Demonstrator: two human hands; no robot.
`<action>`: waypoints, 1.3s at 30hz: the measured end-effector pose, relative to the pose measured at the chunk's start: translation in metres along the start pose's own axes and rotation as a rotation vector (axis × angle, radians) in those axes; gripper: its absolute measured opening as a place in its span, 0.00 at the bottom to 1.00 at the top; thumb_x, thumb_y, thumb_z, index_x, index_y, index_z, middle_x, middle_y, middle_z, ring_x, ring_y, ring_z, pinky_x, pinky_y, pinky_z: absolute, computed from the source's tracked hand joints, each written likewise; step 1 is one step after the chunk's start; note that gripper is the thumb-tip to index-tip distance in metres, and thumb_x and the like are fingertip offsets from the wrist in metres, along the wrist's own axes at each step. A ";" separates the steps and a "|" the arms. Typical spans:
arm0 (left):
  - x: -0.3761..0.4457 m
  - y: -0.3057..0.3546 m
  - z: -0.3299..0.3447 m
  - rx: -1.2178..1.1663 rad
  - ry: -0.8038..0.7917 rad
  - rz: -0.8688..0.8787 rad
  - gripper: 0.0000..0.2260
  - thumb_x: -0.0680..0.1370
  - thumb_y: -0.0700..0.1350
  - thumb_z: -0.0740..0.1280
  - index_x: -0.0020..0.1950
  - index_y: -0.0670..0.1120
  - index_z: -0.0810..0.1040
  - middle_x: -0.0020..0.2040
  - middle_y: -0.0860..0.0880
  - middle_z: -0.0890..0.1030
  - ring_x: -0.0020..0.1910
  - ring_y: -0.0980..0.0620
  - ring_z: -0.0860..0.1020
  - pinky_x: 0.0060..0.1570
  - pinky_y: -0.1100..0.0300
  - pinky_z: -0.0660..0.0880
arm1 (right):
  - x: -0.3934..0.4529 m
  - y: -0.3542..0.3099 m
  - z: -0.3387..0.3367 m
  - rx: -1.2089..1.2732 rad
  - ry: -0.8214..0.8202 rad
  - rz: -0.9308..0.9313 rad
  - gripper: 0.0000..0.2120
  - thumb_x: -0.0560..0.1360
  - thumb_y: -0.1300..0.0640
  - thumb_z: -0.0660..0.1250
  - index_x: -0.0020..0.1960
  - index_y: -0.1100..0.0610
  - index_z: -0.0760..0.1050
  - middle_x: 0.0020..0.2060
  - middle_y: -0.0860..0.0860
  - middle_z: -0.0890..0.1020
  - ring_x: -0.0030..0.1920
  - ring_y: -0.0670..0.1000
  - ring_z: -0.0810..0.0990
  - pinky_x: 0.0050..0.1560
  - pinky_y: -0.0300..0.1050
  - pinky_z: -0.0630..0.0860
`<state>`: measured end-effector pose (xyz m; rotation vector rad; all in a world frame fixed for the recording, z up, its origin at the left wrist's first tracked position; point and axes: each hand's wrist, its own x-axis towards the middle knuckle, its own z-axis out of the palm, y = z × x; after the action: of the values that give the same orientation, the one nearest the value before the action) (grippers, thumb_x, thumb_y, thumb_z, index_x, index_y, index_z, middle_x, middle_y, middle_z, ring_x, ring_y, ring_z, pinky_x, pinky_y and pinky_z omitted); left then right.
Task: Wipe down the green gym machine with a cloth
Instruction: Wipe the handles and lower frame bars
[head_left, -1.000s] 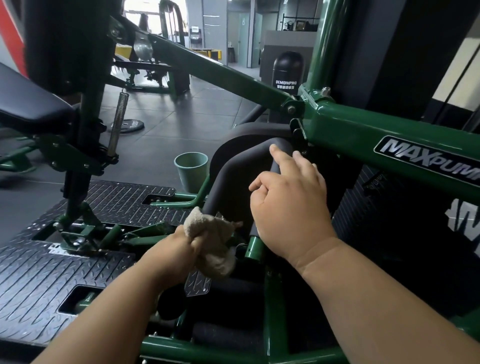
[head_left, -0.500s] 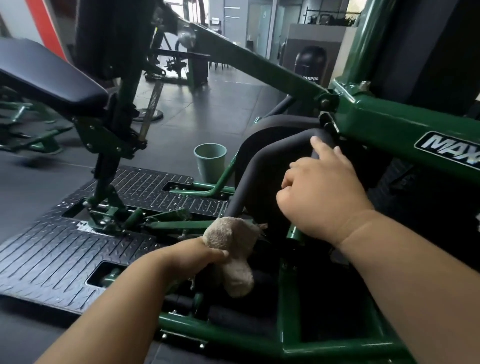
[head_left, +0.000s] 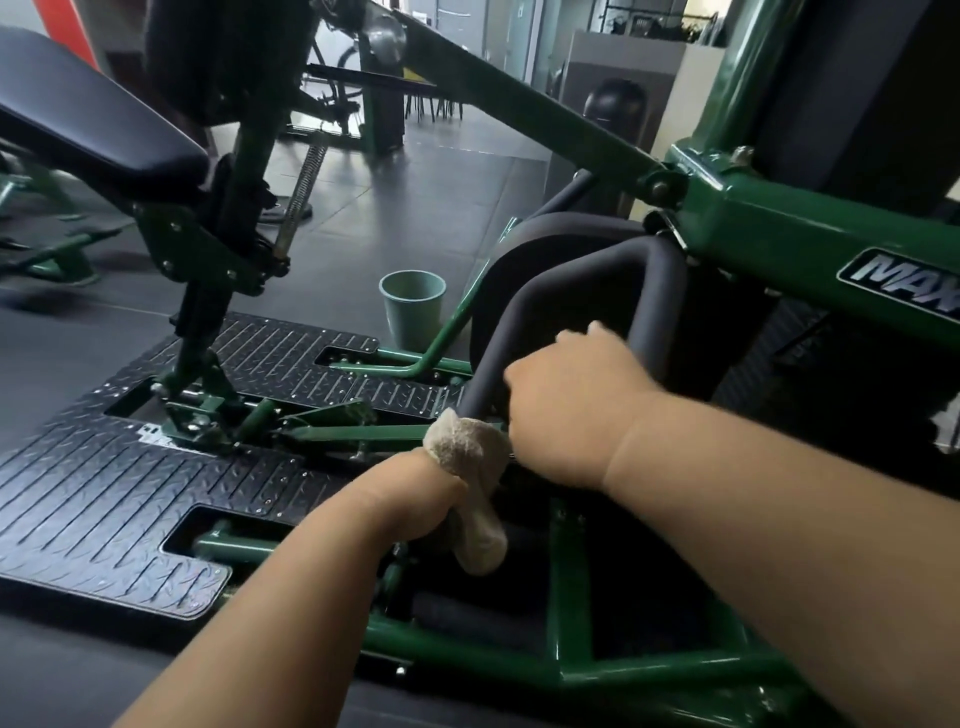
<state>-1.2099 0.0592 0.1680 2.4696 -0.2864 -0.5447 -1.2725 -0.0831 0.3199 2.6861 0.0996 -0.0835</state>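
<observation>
Lettering reading "MAX", cut off by the frame edge, is seen on a black badge (head_left: 904, 283) fixed to the green gym machine (head_left: 779, 228). No other writing can be read. The padded grey handle (head_left: 582, 291) of the machine is gripped by the right hand (head_left: 566, 405), its fingers curled round the bar. A beige cloth (head_left: 470, 483) is clutched in the closed fingers of the left hand (head_left: 415, 499), pressed against the foot of that handle, one end hanging down. A pale green cup (head_left: 412, 309) stands on the floor just behind the black tread plate (head_left: 104, 493).
</observation>
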 end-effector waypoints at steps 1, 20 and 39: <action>0.002 -0.002 0.001 -0.054 -0.009 -0.017 0.12 0.78 0.50 0.70 0.56 0.46 0.85 0.53 0.47 0.86 0.51 0.47 0.83 0.55 0.54 0.80 | 0.003 -0.010 0.003 0.024 -0.010 -0.032 0.16 0.81 0.48 0.59 0.65 0.49 0.77 0.65 0.53 0.80 0.68 0.59 0.75 0.72 0.61 0.63; -0.032 -0.083 -0.007 -0.392 0.037 0.152 0.11 0.72 0.49 0.70 0.54 0.57 0.85 0.46 0.54 0.88 0.47 0.53 0.85 0.52 0.50 0.81 | 0.076 -0.048 0.081 0.248 0.011 -0.008 0.27 0.74 0.56 0.50 0.67 0.48 0.78 0.70 0.41 0.77 0.63 0.59 0.82 0.57 0.60 0.80; 0.018 -0.101 0.008 -0.547 0.038 0.028 0.08 0.73 0.51 0.64 0.36 0.48 0.74 0.31 0.53 0.76 0.34 0.51 0.71 0.39 0.54 0.68 | 0.079 -0.071 0.102 0.246 0.319 0.083 0.25 0.74 0.48 0.49 0.54 0.46 0.85 0.59 0.53 0.73 0.60 0.60 0.69 0.61 0.56 0.62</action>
<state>-1.1892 0.1305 0.0972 1.9408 -0.1322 -0.4871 -1.2039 -0.0601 0.1917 2.9228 0.0802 0.3828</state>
